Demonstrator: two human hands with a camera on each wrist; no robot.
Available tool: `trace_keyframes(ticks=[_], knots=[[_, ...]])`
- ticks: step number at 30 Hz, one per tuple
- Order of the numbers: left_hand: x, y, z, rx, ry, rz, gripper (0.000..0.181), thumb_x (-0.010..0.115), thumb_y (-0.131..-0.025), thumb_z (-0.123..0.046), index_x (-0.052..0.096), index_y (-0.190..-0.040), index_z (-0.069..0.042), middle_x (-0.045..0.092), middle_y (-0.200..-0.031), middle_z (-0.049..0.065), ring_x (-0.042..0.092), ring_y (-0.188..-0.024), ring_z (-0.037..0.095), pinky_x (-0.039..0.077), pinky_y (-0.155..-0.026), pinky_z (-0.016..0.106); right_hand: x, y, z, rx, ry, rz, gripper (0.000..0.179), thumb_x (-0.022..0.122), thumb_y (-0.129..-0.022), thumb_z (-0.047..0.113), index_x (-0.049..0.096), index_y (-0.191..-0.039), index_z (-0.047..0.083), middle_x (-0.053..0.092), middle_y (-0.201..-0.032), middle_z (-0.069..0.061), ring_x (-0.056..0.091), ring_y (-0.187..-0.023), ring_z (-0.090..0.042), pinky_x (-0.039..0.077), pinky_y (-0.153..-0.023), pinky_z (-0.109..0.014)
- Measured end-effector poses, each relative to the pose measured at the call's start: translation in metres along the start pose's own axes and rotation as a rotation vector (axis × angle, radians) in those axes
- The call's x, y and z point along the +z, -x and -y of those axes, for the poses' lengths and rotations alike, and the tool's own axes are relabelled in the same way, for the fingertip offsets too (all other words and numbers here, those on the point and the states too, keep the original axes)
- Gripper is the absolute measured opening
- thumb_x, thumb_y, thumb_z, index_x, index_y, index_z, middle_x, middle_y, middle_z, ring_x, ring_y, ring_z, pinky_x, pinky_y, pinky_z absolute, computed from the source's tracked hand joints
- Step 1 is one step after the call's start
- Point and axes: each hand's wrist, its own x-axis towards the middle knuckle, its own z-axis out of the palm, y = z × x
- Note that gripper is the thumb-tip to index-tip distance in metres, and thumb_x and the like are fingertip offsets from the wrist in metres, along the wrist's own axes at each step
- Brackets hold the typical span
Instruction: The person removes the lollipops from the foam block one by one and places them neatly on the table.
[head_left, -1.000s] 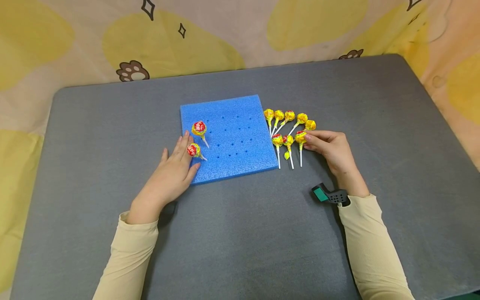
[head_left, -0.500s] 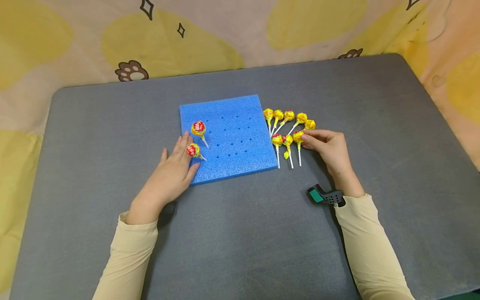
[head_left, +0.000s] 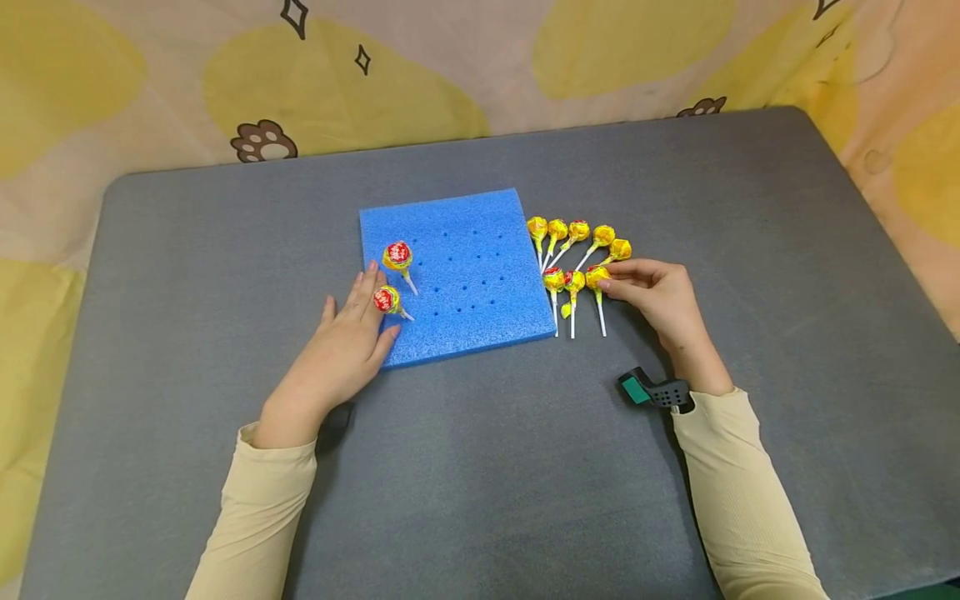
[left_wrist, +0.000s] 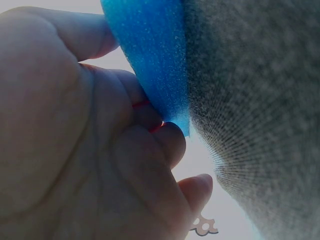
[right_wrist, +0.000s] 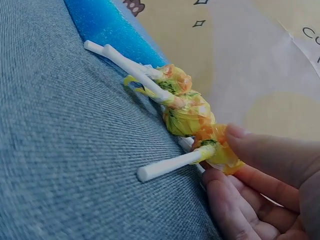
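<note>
A blue foam board (head_left: 480, 218) with rows of small holes lies on the table. Two lollipops, an upper one (head_left: 398, 255) and a lower one (head_left: 387, 300), stand tilted in its left part. My left hand (head_left: 334, 358) rests along the board's left edge, its fingers extended; the left wrist view shows fingers (left_wrist: 172, 142) against the foam's side (left_wrist: 155, 55). With thumb and fingertips, my right hand (head_left: 660, 304) pinches the wrapped head of a lollipop (right_wrist: 220, 152), whose white stick points toward the table's front. Beside it lie two more lollipops (right_wrist: 187, 115) in the same row.
Behind that front row, several yellow-wrapped lollipops (head_left: 578, 232) lie along the board's right side. The grey table (head_left: 480, 467) extends around the board, with a patterned cloth (head_left: 450, 75) behind it. A black wrist strap piece (head_left: 656, 390) sits at the right wrist.
My right hand has shifted slightly left with the pinched lollipop, whose stick now slants more rightward. The neighbouring lollipop's stick has swung left. My left hand has stayed in place.
</note>
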Motion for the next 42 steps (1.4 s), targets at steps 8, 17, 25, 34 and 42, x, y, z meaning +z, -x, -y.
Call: trace_keyframes(ticks=[8,17,25,34,42], knots=[[-0.0003,0.0005,0.0001,-0.001,-0.002,0.0,0.068,0.041,-0.101,-0.028,0.006,-0.149,0.005,-0.004,-0.158,0.015,-0.001,-0.144,0.03,0.003,-0.11,0.06,-0.0012,-0.0003,0.0004,0.004,0.07,0.022,0.038,0.074,-0.083,0.016,0.066,-0.11,-0.01,0.07,-0.086,0.01,0.063,-0.081,-0.004,0.049,-0.068,-0.016],[-0.0002,0.0014,-0.0002,-0.005,0.0,0.002,0.068,0.042,-0.101,-0.027,0.007,-0.149,0.005,-0.004,-0.158,0.016,-0.001,-0.144,0.031,0.003,-0.11,0.061,-0.0015,-0.0004,0.0,0.0,0.067,0.038,0.038,0.076,-0.082,0.015,0.066,-0.109,-0.009,0.071,-0.086,0.008,0.064,-0.081,-0.003,0.047,-0.068,-0.016],[-0.0003,0.0021,0.0008,-0.004,0.004,0.004,0.068,0.041,-0.101,-0.028,0.006,-0.15,0.004,-0.005,-0.158,0.015,-0.001,-0.144,0.03,0.003,-0.11,0.061,-0.0004,0.0005,0.0013,0.003,0.176,0.035,0.036,0.076,-0.082,0.017,0.068,-0.109,-0.005,0.067,-0.089,0.006,0.06,-0.079,-0.005,0.047,-0.066,-0.016],[0.0,0.0013,0.0006,0.001,-0.004,0.003,0.067,0.042,-0.101,-0.028,0.009,-0.149,0.006,-0.004,-0.158,0.015,-0.001,-0.144,0.03,0.003,-0.11,0.061,-0.0036,0.0007,0.0008,0.006,0.124,0.018,0.037,0.077,-0.081,0.015,0.067,-0.109,-0.008,0.069,-0.084,0.011,0.063,-0.077,-0.002,0.048,-0.066,-0.016],[-0.0003,0.0007,-0.0007,0.001,-0.001,-0.001,0.067,0.042,-0.101,-0.027,0.009,-0.149,0.006,-0.004,-0.158,0.016,-0.001,-0.144,0.03,0.004,-0.11,0.061,-0.0083,0.0015,0.0007,0.027,0.088,0.019,0.037,0.074,-0.084,0.017,0.067,-0.11,-0.008,0.07,-0.087,0.009,0.061,-0.082,-0.005,0.048,-0.067,-0.017]])
